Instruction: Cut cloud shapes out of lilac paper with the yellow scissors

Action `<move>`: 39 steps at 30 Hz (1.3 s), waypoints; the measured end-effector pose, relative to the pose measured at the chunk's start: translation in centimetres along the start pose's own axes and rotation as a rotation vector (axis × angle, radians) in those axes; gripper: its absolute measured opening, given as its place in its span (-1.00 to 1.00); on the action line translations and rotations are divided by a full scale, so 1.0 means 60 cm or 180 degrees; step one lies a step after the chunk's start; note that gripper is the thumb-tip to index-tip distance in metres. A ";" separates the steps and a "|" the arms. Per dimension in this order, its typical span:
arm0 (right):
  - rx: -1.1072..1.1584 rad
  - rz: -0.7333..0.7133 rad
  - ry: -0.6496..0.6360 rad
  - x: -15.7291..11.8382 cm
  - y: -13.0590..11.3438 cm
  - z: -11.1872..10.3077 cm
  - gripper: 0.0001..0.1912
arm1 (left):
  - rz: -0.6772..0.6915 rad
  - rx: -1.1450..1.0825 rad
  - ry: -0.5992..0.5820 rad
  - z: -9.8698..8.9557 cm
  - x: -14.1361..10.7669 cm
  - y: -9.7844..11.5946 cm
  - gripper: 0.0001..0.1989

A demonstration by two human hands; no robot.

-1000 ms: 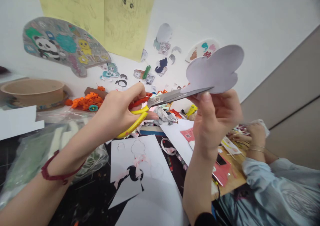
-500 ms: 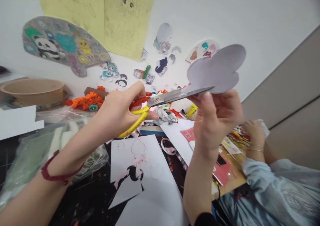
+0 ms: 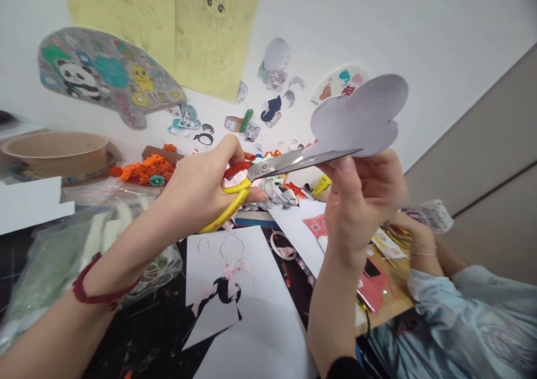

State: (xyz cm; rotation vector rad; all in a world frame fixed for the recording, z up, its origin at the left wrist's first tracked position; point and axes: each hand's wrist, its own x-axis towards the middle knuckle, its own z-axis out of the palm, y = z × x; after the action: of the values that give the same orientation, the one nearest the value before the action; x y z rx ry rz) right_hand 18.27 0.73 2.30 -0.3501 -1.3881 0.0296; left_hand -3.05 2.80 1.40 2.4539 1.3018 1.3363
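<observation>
My left hand (image 3: 205, 183) is closed on the red and yellow handles of the scissors (image 3: 289, 164), whose blades point right. The blades lie across the lower edge of a white, lobed paper cutout (image 3: 361, 113). Thumb and fingers of my right hand (image 3: 356, 200) pinch that paper from below, with the blade tips just above the thumb. Beneath both hands lies a white sheet (image 3: 251, 317) with faint pencil outlines and a black shape, on the dark table.
At the left are a round tan container (image 3: 56, 152), orange pieces (image 3: 149, 169) and a clear plastic bag (image 3: 54, 261). Drawings and cutouts hang on the wall. Another person's arm (image 3: 423, 250) reaches over the wooden table at the right.
The paper cutout and my right hand have shifted slightly left. The scissor blades look a little more closed together. The other person's hand has moved left, and a clear package now shows beside it.
</observation>
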 end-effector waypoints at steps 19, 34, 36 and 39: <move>0.0048 0.0040 0.0005 -0.002 0.001 0.001 -0.91 | 0.0119 -0.0242 0.0101 0.003 0.002 0.001 -0.50; 0.0102 -0.0002 -0.0027 -0.002 0.001 0.001 -0.88 | 0.0087 -0.0196 0.0005 -0.002 0.001 0.004 -0.49; 0.0103 -0.0011 -0.0019 -0.001 0.002 0.001 -0.88 | 0.0116 -0.0220 0.0013 -0.002 0.002 0.003 -0.50; 0.0049 -0.0004 -0.0015 -0.001 0.002 0.001 -0.91 | 0.0136 -0.0232 0.0021 -0.001 0.002 0.003 -0.52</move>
State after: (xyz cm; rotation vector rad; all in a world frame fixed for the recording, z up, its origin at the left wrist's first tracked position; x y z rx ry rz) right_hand 18.24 0.83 2.23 -0.3365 -1.3922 0.0401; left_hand -2.93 2.76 1.57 2.4440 1.1866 1.3769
